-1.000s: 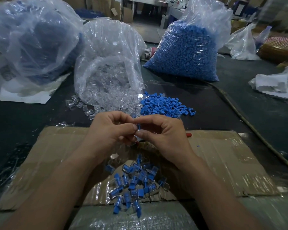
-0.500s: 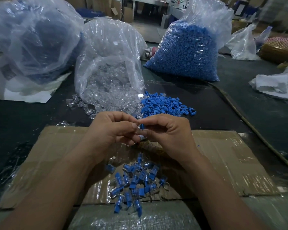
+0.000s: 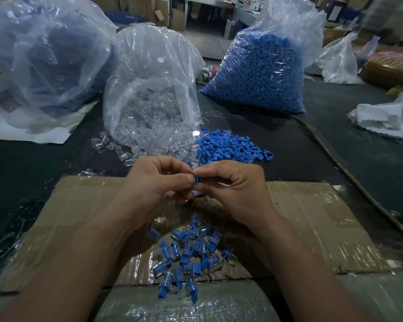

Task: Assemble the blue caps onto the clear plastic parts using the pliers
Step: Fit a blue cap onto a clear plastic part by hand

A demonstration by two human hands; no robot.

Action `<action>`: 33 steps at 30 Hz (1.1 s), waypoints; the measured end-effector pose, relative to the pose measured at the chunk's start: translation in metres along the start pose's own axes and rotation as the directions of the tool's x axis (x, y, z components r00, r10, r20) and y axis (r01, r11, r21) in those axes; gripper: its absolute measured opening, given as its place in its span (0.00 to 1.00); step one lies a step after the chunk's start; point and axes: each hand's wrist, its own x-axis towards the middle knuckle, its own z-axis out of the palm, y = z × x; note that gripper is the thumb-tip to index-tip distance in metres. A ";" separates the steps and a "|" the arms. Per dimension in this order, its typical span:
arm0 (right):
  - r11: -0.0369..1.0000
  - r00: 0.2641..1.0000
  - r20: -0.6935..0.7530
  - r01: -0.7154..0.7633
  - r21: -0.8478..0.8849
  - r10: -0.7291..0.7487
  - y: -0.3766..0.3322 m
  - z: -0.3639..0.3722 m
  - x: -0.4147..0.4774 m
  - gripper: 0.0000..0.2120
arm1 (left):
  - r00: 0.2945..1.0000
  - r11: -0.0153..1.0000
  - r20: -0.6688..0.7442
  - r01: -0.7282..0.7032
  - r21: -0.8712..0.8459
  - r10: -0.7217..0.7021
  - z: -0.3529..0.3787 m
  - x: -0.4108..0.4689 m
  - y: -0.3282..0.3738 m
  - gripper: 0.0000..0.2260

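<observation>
Currently held: blue cap [image 3: 197,178], standing roughly upright, just beyond the finished pile [image 3: 189,254].
Left hand [image 3: 156,182]: fingers curling, pinching it.
Right hand [image 3: 233,187]: fingers pinching opposite side, equally near.

Taped cardboard sheet [image 3: 312,217] on dark tabletop [image 3: 33,170], cloudy plastic bag [image 3: 44,54] far L, crumpled white wrap [image 3: 382,117] R
</observation>
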 end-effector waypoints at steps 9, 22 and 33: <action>0.889 0.925 0.068 -0.335 -0.313 0.373 0.012 -0.041 0.005 0.10 | 0.998 0.999 -0.057 -0.041 0.013 0.041 -0.009 0.007 -0.007 0.03; 0.685 0.733 0.308 -0.286 -0.670 0.607 0.012 -0.042 0.004 0.32 | 0.991 0.993 -0.067 -0.109 0.040 0.112 -0.012 0.010 -0.010 0.05; 0.579 0.865 0.190 -0.135 -0.804 0.465 0.019 -0.019 0.006 0.06 | 0.989 0.993 -0.082 -0.119 0.025 0.120 -0.013 0.011 -0.009 0.06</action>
